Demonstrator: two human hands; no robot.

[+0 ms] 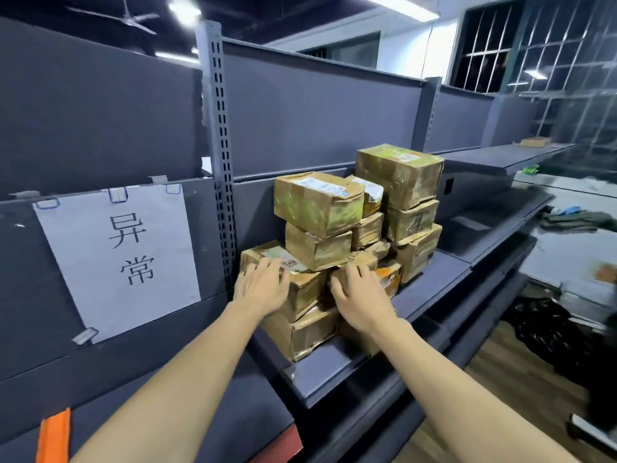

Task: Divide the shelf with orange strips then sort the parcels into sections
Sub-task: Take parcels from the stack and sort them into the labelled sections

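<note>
A: On the dark grey shelf (430, 289), what do the parcels look like?

B: Brown cardboard parcels (360, 228) wrapped in shiny tape sit in a tight pile just right of the slotted upright post (222, 168). They stack several layers high. The tallest column is at the right, with a big box on top; a wide box with a white label caps the left column.

A: And the hands?

B: Both arms reach in from below. The left hand (262, 282) lies on the top of a low front parcel (293, 279), fingers spread and fairly straight, touching it near its printed label. The right hand (360, 295) rests with fingers spread against the neighbouring low parcel at the front of the pile. Neither hand is clenched; I see no curl around an edge, so both look released, pressing rather than grasping.

A: Any orange strips?

B: One orange strip (53, 436) shows at the bottom left corner, lying on the lower shelf surface left of the left forearm, well apart from the pile.

A: What surrounds it?

B: A white paper sign (117, 259) with two black characters is clipped to the back panel left of the post. Farther right the shelving runs on, with a single small box (535, 141) on an upper board. Barred windows (551, 61) fill the upper right, and dark cloth lies on the wooden floor (500, 379) at the right.
</note>
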